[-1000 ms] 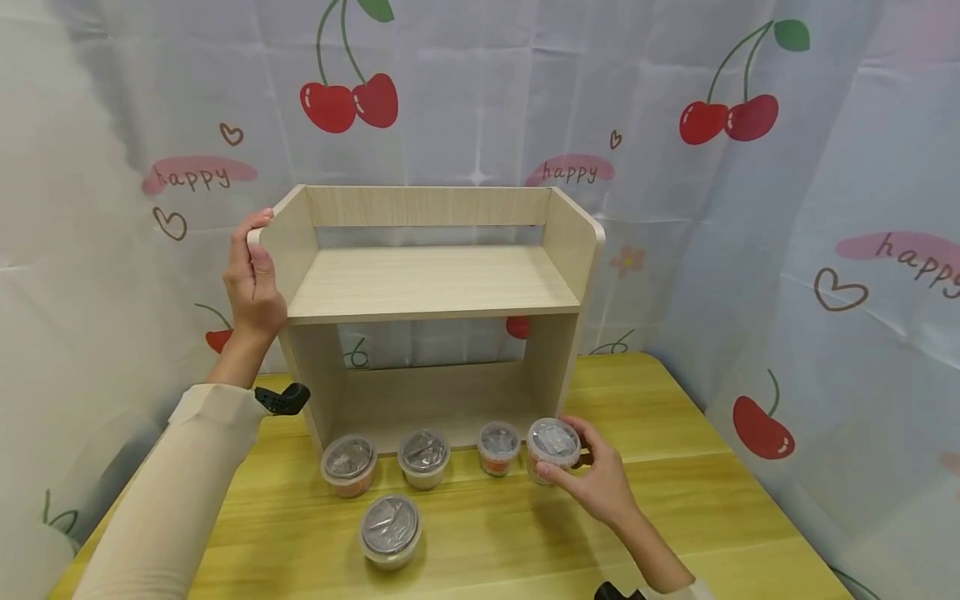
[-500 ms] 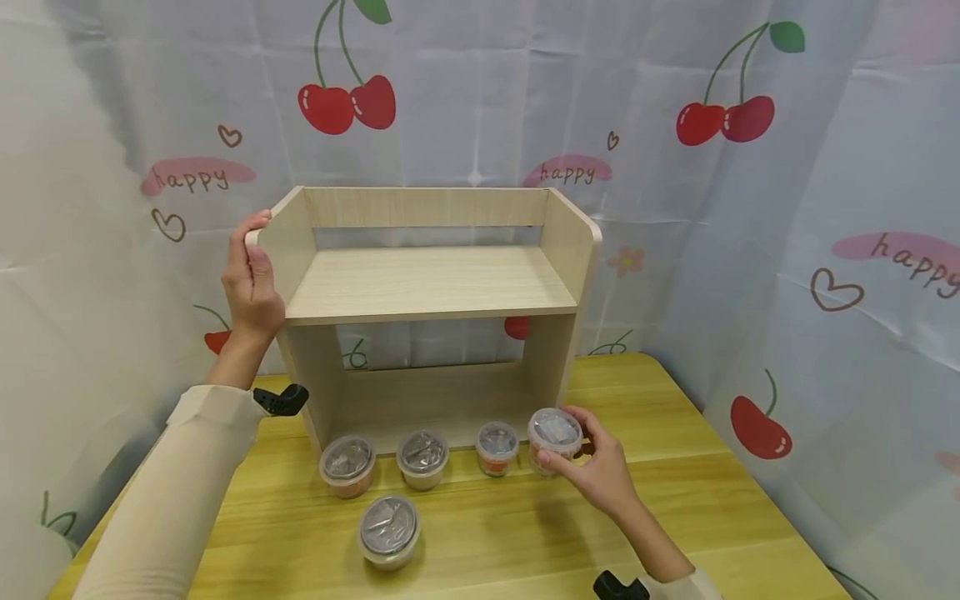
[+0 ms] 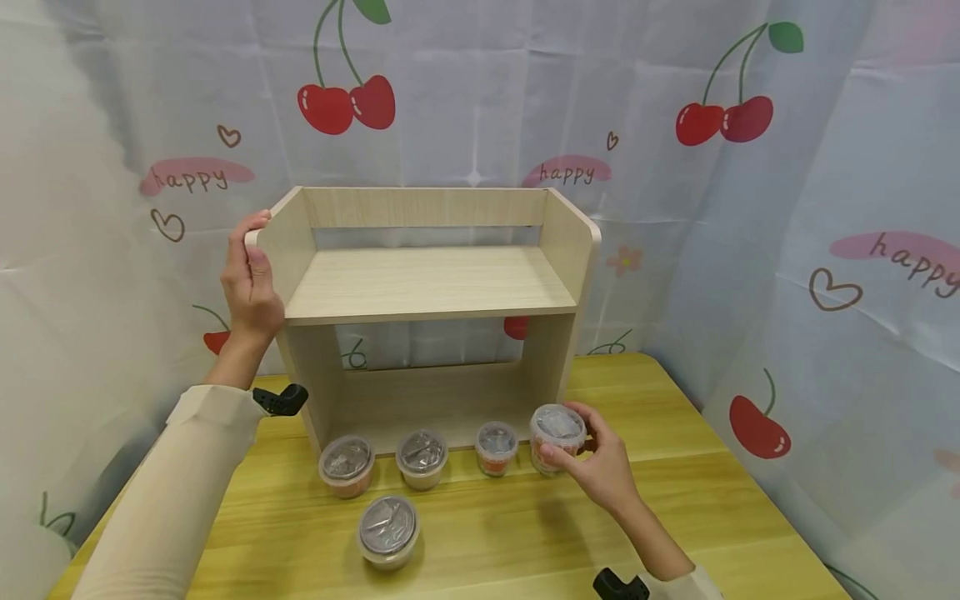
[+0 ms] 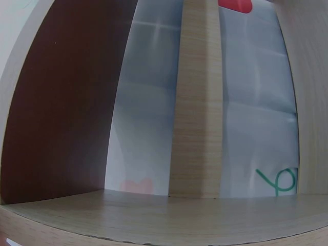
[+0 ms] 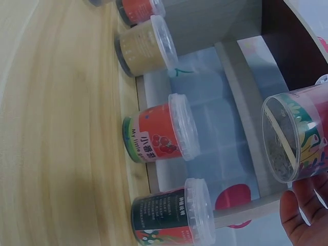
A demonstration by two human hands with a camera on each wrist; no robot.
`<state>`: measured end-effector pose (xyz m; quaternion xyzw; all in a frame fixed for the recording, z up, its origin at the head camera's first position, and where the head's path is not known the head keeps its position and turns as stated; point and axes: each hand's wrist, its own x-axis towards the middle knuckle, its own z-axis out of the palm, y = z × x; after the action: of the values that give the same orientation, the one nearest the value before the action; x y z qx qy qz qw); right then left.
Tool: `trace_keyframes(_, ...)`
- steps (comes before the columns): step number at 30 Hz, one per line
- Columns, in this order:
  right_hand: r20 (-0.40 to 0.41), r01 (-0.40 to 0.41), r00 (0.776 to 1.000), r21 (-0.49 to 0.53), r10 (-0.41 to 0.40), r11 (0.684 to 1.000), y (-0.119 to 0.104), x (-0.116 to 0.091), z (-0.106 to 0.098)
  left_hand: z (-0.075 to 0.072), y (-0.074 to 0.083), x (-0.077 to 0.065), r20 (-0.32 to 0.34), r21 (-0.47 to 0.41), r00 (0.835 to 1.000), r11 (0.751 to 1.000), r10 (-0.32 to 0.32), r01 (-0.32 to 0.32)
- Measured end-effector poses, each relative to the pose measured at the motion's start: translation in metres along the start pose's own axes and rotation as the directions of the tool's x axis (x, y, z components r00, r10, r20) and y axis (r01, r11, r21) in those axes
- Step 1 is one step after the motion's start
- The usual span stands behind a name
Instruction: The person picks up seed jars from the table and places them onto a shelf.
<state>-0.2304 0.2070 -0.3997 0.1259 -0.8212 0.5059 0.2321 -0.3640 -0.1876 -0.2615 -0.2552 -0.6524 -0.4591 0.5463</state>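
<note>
My left hand [image 3: 252,279] grips the front edge of the left side panel of a two-tier wooden shelf [image 3: 431,283]. At the shelf's right front corner, my right hand [image 3: 600,467] holds a clear plastic cup [image 3: 558,425] with a lid, thumb in front and fingers around the far side. In the right wrist view the held cup [image 5: 307,136] shows its transparent base and colourful label, raised off the table, with fingertips [image 5: 291,212] beside it. Standing lower in that view is a dark-labelled cup [image 5: 160,212], next to a red tomato-labelled cup [image 5: 159,132].
Along the shelf's front stand a small cup [image 3: 497,450], a pale cup [image 3: 422,460] and a reddish cup [image 3: 347,467]. Another lidded cup [image 3: 388,533] stands nearer on the yellow wood-grain table [image 3: 675,500]. A cherry-print curtain [image 3: 465,100] hangs behind.
My right hand and its cup have moved slightly up and to the right in the head view. The left hand stays on the shelf panel.
</note>
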Motion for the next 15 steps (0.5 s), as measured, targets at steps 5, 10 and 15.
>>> trace_keyframes(5, -0.007, -0.005, 1.0, 0.001, 0.005, 1.0, 0.015, 0.003, 0.002, 0.0, 0.0, -0.001, -0.004, 0.0, 1.0, 1.0, -0.002, 0.002)
trace_keyframes(10, -0.024, -0.011, 1.0, 0.011, 0.011, 1.0, 0.035, 0.007, 0.004, 0.0, -0.001, -0.001, -0.007, -0.002, 1.0, 1.0, -0.002, 0.002)
trace_keyframes(15, -0.037, -0.007, 0.999, 0.023, 0.008, 1.0, 0.036, 0.01, 0.002, 0.0, 0.0, 0.0, -0.002, -0.005, 1.0, 1.0, -0.002, 0.002)
